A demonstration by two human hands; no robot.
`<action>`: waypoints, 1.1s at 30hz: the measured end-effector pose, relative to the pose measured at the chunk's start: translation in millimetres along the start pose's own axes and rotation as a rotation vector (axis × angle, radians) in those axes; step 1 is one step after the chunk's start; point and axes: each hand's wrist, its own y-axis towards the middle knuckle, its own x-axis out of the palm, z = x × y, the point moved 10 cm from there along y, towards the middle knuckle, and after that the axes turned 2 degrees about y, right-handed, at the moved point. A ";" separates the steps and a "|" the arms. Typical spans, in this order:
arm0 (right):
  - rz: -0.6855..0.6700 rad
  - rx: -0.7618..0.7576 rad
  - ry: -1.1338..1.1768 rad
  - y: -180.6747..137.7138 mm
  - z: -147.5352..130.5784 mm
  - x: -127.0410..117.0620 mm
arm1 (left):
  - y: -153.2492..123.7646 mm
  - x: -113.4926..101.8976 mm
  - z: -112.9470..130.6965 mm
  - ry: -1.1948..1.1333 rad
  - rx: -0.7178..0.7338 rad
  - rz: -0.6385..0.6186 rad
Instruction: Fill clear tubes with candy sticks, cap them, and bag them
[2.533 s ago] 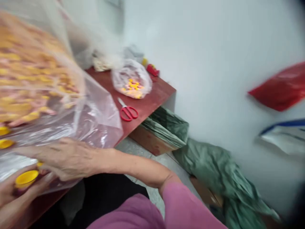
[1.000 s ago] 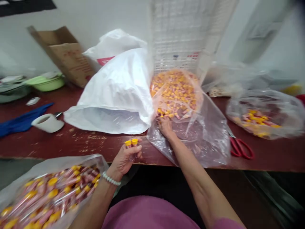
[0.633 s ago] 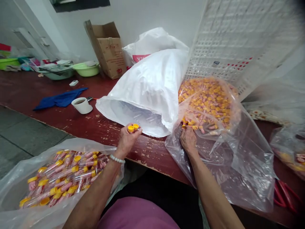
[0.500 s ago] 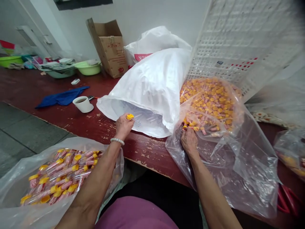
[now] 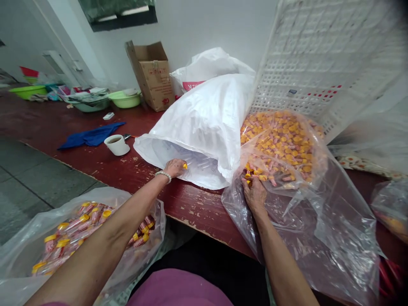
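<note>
My left hand [image 5: 175,168] reaches into the mouth of a white sack [image 5: 207,114], its fingers closed on a yellow cap [image 5: 185,166]; whatever lies below the cap is hidden. Clear empty tubes [image 5: 204,163] lie inside the sack. At the near edge of a clear plastic bag [image 5: 334,229], my right hand [image 5: 255,194] pinches a small yellow-capped piece [image 5: 249,182]. That bag holds a heap of small pink pieces with yellow caps [image 5: 283,136]. At the lower left, under my left forearm, an open plastic bag [image 5: 19,255] contains filled clear tubes with yellow caps [image 5: 76,223].
A white cup [image 5: 117,146] of dark liquid and a blue cloth [image 5: 91,136] are on the red table [image 5: 191,208]. Behind stand a cardboard box [image 5: 156,83] and green basins [image 5: 126,100]. A white plastic crate [image 5: 296,63] leans at the back right.
My left hand has moved right into the sack's mouth with the yellow cap. My right hand stays at the clear bag, its fingers still pinched. The view has tilted up slightly.
</note>
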 end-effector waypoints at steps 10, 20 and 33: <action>0.055 -0.029 0.327 -1.0 -37.7 -46.4 | -71.5 -43.4 60.4 -0.472 0.180 0.091; -0.343 -0.582 0.619 -76.0 -197.8 -55.6 | -122.4 -32.7 107.7 -0.897 0.199 -0.107; -0.510 -0.670 0.589 -103.6 -211.0 -25.8 | -138.4 -17.5 81.1 -1.299 -0.012 -0.074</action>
